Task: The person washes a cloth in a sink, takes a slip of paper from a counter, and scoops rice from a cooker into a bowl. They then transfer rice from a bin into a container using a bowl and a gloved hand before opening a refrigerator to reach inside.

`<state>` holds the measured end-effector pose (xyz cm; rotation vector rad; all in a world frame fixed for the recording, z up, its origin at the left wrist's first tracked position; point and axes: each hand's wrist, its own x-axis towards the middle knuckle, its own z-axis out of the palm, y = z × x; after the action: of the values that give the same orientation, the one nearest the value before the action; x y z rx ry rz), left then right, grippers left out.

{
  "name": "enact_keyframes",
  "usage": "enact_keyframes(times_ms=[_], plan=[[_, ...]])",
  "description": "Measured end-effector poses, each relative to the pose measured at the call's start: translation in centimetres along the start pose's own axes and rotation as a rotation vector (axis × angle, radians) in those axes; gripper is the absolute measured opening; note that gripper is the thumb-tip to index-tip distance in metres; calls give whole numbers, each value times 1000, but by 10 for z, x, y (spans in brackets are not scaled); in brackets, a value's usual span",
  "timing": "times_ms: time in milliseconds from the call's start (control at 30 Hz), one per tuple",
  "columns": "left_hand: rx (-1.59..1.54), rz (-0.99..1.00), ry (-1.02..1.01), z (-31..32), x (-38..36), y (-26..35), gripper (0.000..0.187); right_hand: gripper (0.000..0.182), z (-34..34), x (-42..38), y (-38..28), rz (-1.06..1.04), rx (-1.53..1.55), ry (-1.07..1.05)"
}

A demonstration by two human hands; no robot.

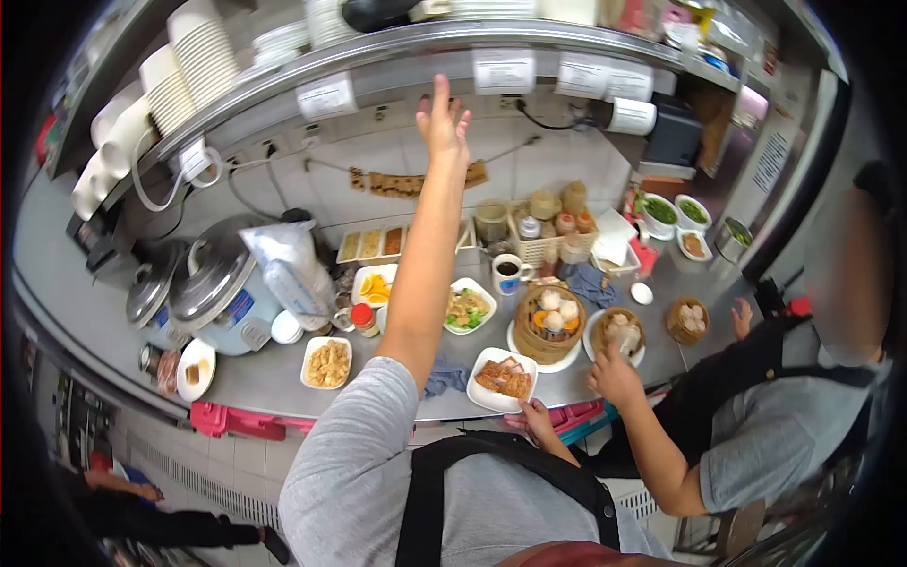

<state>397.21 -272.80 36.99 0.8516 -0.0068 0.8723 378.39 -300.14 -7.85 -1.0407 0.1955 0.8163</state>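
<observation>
My left hand is raised high, fingers apart and holding nothing, just below the metal shelf's edge and left of a hanging paper slip. Low at the counter's front edge, my right hand grips the rim of a square white plate with browned, sliced meat on it. Right of that plate, a bamboo steamer holds white dumplings. Under my left arm are a plate of orange slices and a plate of greens.
A co-worker at the right has a hand over a smaller steamer. Lidded pots and a plastic bag stand left. A mug and bottle basket are behind. Another person's leg shows lower left.
</observation>
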Motion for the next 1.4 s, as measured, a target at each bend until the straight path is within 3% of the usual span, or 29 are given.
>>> enact_keyframes(times_ms=[67,100,200,233,267,367,400,667,933,1000,1067,1167,1233,1300,1333,1367,1400], plan=[[-234,178,70,-40,18,20,76,29,-4,5,5,-20,-18,-18],[-320,222,84,-60,31,30,88,29,-7,9,7,-26,-24,-35],[-398,342,53,-95,41,68,78,29,0,2,0,8,-20,-20],[-462,369,38,-100,42,78,55,30,0,2,-1,18,-20,-19],[-459,393,48,-107,43,83,55,30,0,2,-1,25,-17,-14],[-369,361,124,-113,36,85,22,29,1,3,-2,39,-17,15],[-355,336,126,-114,30,78,21,29,1,5,-2,46,-29,8],[-251,119,15,-55,-22,23,21,24,18,2,-3,-28,-44,15],[-257,179,72,-22,1,21,23,28,20,2,-7,80,-118,-100],[-251,240,-43,-26,2,24,34,29,19,-1,-8,88,-122,-102],[-176,154,-38,-37,-1,21,66,30,12,-7,-4,114,-150,-125],[-75,98,47,-75,-7,17,70,31,8,-12,-2,116,-223,-130],[-76,178,67,-101,-9,34,67,29,-4,-23,-5,138,-334,-167],[-61,292,210,-142,11,78,49,21,-34,-32,-1,139,-415,-249],[56,529,417,-150,14,103,40,17,-50,-35,4,133,-401,-317],[283,940,535,-165,24,125,37,17,-56,-43,5,131,-396,-316],[478,1139,599,-196,44,148,34,7,-54,-60,2,119,-596,-143]])
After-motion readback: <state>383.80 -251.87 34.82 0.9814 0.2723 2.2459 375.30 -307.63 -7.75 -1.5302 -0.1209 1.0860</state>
